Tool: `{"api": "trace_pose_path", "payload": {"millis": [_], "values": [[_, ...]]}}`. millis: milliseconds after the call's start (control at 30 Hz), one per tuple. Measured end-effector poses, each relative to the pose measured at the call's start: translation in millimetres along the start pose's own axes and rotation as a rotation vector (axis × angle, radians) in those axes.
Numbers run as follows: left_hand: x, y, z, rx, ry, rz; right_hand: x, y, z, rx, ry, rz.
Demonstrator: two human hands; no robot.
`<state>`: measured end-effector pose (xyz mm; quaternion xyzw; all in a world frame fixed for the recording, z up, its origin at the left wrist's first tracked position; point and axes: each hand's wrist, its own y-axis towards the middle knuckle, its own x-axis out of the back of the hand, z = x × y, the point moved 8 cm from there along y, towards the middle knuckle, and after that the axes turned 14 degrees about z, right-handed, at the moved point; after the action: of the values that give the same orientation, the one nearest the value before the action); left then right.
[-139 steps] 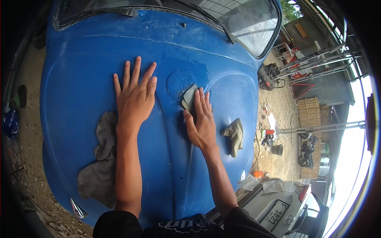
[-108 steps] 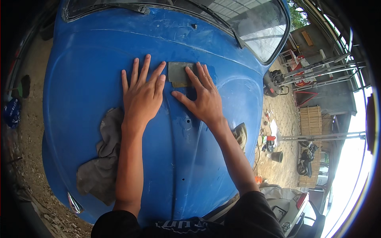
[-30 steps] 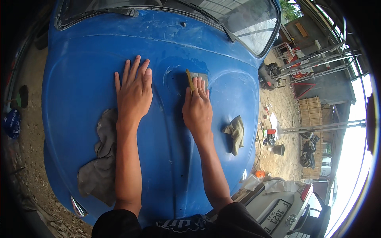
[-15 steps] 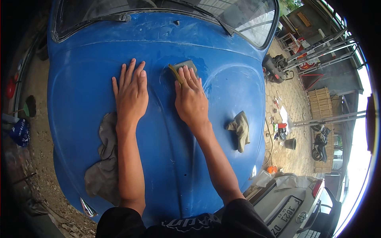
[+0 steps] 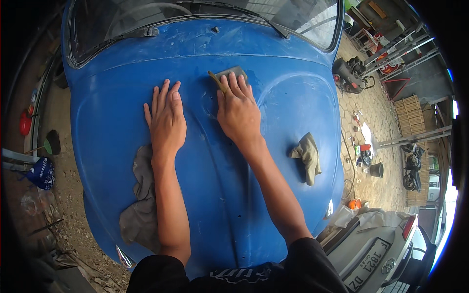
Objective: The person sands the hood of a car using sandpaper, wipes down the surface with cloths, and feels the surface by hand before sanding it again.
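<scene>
My left hand lies flat, fingers spread, on the blue hood. My right hand's straight fingers cover a folded grey sheet there — thumb's pinch unclear. Rubbing seems under way — how much is finished, I cannot tell.

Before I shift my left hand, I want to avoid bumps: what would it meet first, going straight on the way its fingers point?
Past bare blue hood, the left hand would first cross the rear seam, then probably meet the windshield.
</scene>
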<state>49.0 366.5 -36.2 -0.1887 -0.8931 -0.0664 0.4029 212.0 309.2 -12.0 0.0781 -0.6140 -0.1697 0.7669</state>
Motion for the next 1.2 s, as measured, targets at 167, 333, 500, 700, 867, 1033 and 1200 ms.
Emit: {"api": "trace_pose_path", "payload": {"millis": [167,333,500,700,867,1033,1200], "values": [[10.5,-2.8,18.0,0.014,0.003,-0.013,-2.4,-59.7,47.0,0.216,0.125,0.12],[7.7,-4.2,6.5,0.027,0.037,-0.021,20.4,-47.1,-20.8,0.032,-0.069,0.105],[9.7,-2.8,7.3,0.011,0.031,-0.027,0.4,-18.0,21.0,0.083,0.057,0.007],[11.7,-5.7,14.0,0.024,0.041,-0.031,11.9,-54.9,3.6,0.113,-0.057,0.132],[12.0,-0.3,-5.5,-0.032,0.006,-0.057,-1.6,-3.3,0.9,0.005,0.017,0.043],[15.9,-11.3,-44.2,-0.551,-0.285,0.058,-2.9,-8.4,16.6,0.137,0.244,0.111],[-1.6,-4.3,-34.3,-0.409,-0.078,0.09,19.7,-15.5,-23.7,0.212,0.972,0.326]]}}
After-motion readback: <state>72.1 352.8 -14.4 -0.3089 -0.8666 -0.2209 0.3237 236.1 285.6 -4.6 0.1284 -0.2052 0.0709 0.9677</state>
